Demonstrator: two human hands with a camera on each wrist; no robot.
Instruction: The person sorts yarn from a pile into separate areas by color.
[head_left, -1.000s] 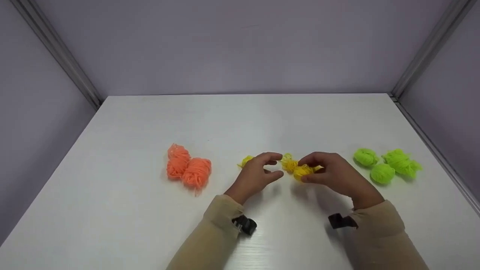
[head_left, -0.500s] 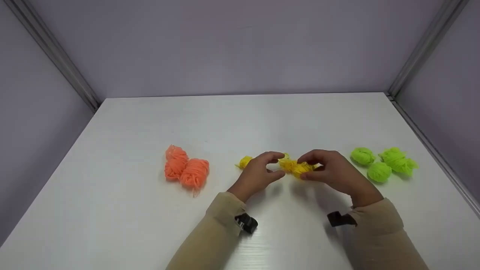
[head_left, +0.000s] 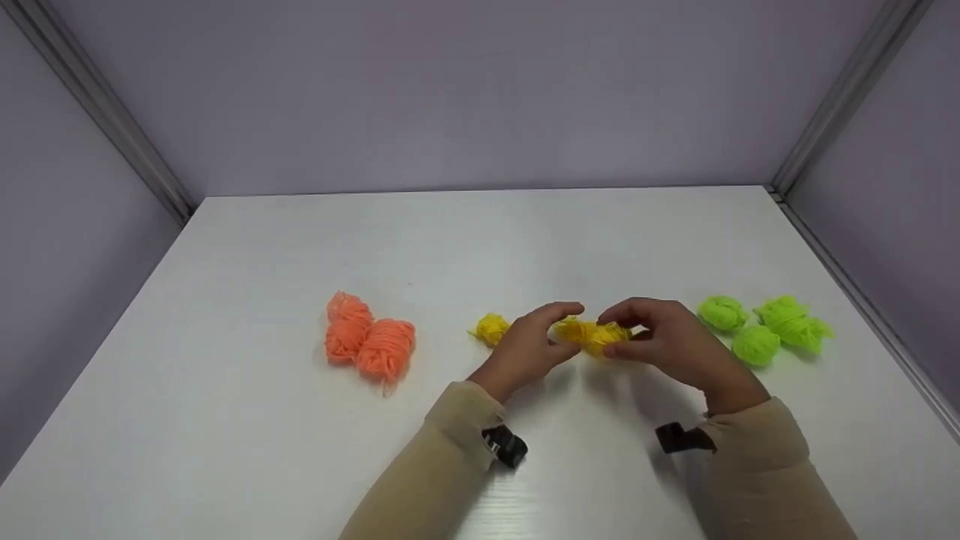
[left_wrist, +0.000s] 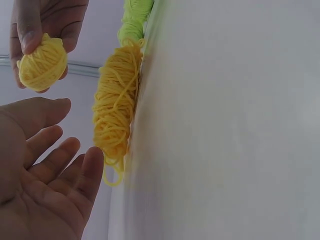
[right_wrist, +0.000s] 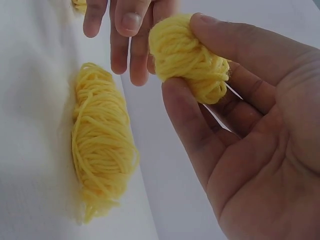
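My right hand point(head_left: 626, 334) pinches a small yellow yarn ball point(right_wrist: 187, 57) between thumb and fingers, just above the white table point(head_left: 525, 240). A loose yellow skein point(right_wrist: 102, 140) lies on the table right beside it, seen also in the left wrist view as a yellow skein point(left_wrist: 117, 110). My left hand point(head_left: 559, 334) is open, palm point(left_wrist: 40, 190) turned to the held ball, with its fingers point(right_wrist: 125, 30) close to it and holding nothing. Another small yellow ball point(head_left: 491, 328) lies just left of the left hand.
Two orange yarn bundles point(head_left: 367, 345) lie at the left of the table. Three green yarn balls point(head_left: 757, 330) sit at the right, near the right hand. Purple walls close the table in at the back and both sides.
My left hand has moved a little to the right, closer to the held ball, uncovering the small yellow ball on its left. The right hand has barely moved.
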